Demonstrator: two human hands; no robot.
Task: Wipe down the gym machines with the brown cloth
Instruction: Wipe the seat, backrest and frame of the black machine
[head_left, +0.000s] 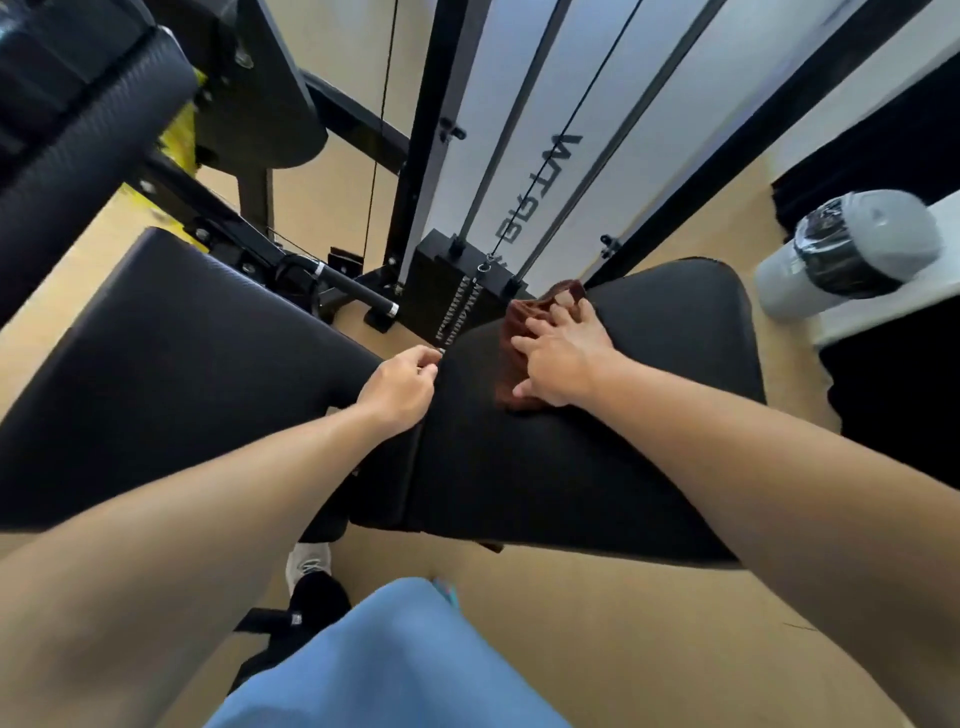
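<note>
A black padded seat pad (597, 457) of a gym machine fills the middle of the view. The brown cloth (511, 358) lies on its far part. My right hand (563, 358) presses flat on the cloth with fingers spread, and cloth shows past the fingertips and beside the thumb. My left hand (402, 392) grips the left edge of the same pad, fingers curled over its side. A second black pad (156, 374) lies to the left, separated by a narrow gap.
Behind the pads stands the weight stack (457, 291) with guide rods and a cable, backed by a white panel (561, 119). A black handle bar (358, 291) juts at left. A grey bottle (852, 249) lies on a white ledge at right. Tan floor surrounds everything.
</note>
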